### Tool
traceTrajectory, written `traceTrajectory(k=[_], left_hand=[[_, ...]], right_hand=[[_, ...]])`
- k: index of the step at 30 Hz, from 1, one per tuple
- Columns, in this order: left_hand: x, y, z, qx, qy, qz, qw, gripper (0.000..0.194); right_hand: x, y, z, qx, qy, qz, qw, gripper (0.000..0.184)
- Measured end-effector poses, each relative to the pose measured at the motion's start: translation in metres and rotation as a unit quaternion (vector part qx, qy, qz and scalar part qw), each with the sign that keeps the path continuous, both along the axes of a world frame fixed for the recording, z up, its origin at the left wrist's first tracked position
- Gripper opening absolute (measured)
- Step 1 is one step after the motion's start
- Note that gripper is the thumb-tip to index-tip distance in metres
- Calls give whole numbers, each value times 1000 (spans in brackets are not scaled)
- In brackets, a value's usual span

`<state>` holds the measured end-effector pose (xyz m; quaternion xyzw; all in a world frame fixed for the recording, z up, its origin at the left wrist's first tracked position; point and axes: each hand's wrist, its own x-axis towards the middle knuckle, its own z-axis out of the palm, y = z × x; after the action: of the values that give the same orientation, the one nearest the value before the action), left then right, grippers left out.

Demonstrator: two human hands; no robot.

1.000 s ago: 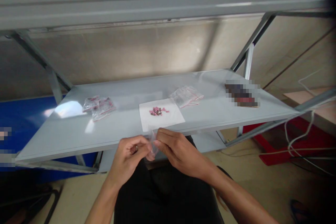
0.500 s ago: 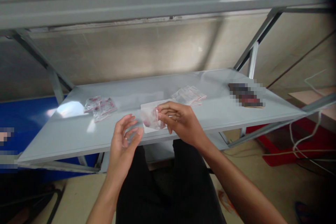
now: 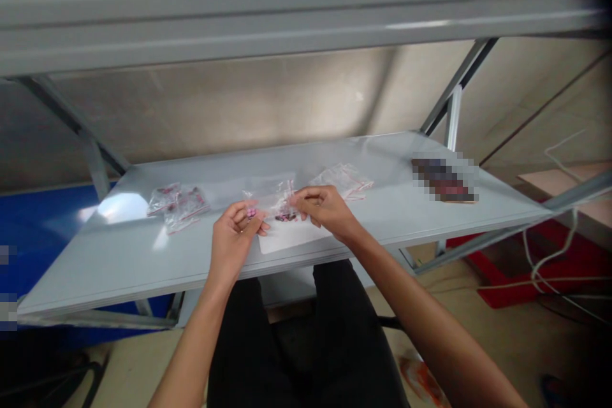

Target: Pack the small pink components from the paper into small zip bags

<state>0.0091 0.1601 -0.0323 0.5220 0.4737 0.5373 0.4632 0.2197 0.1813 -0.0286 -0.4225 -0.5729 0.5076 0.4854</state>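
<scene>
Head view: a clear plastic zip bag (image 3: 270, 201) is held just above a white paper sheet (image 3: 291, 236) on a grey metal shelf (image 3: 119, 268). The left hand (image 3: 234, 236), partly closed, pinches the bag's left corner beside a small pink piece (image 3: 251, 211). The right hand (image 3: 325, 210), partly closed, grips its right side.

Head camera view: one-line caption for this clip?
Left hand and right hand hold a clear plastic bag over white paper on a grey shelf.
</scene>
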Motion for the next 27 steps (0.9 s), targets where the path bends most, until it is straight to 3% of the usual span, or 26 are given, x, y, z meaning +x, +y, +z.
traceTrajectory(k=[4, 9, 19, 27], left_hand=[[1, 14, -3, 17, 41, -10, 999, 39], [0, 21, -7, 49, 112, -11, 992, 36], [0, 25, -13, 69, 194, -4, 979, 49], [1, 28, -9, 69, 141, 16, 987, 48]], right_hand=[[3, 15, -19, -33, 47, -27, 998, 45], [5, 27, -37, -1, 69, -19, 997, 69], [5, 24, -39, 21, 39, -41, 998, 40], [5, 26, -42, 12, 50, -59, 997, 32]])
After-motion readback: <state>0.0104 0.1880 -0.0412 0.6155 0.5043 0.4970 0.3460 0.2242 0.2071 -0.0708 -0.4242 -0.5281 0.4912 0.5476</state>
